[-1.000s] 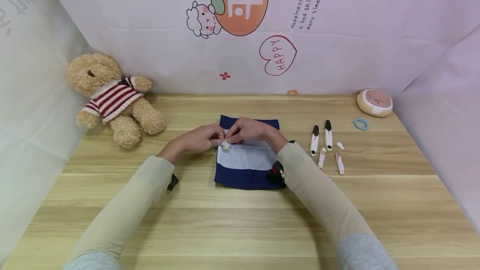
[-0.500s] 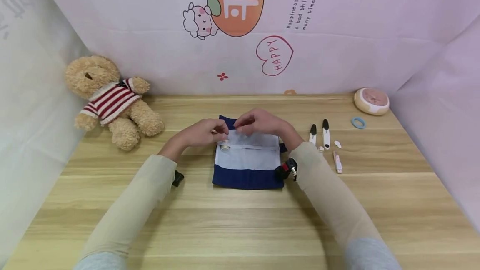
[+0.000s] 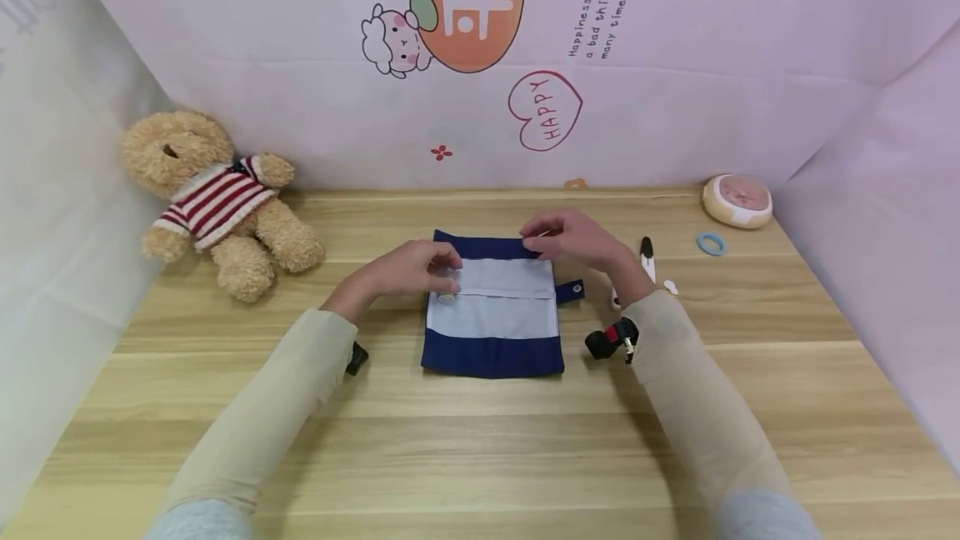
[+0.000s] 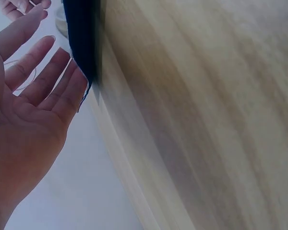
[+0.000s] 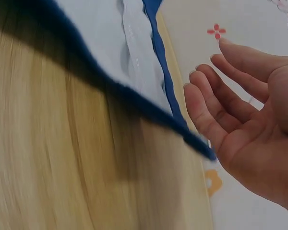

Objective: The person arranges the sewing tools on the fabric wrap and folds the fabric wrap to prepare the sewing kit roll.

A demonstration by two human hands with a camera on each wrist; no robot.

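A navy-bordered cloth pouch (image 3: 491,357) with a pale inside lies unfolded on the table, its snap tab (image 3: 571,291) sticking out to the right. At its left side, a small pale spool (image 3: 447,297) sits at the pocket's edge, partly covered by my left hand (image 3: 411,267). That hand's fingers are loosely bent around no object; in the left wrist view they lie beside the pouch's navy edge (image 4: 81,38), near the spool (image 4: 61,21). My right hand (image 3: 579,240) hovers at the pouch's upper right corner, fingers relaxed and holding nothing in the right wrist view.
Beyond my right forearm lie thread snips (image 3: 647,258) with a black cap, a small white piece (image 3: 671,286) and a blue ring (image 3: 711,243). A rounded beige case (image 3: 738,201) stands at the back right, a teddy bear (image 3: 225,207) at the back left, before a printed cloth backdrop (image 3: 300,107).
My right hand has left the spool's side and moved right to the pouch's far corner. The left hand has loosened and stays by the spool. The snap tab has come into view.
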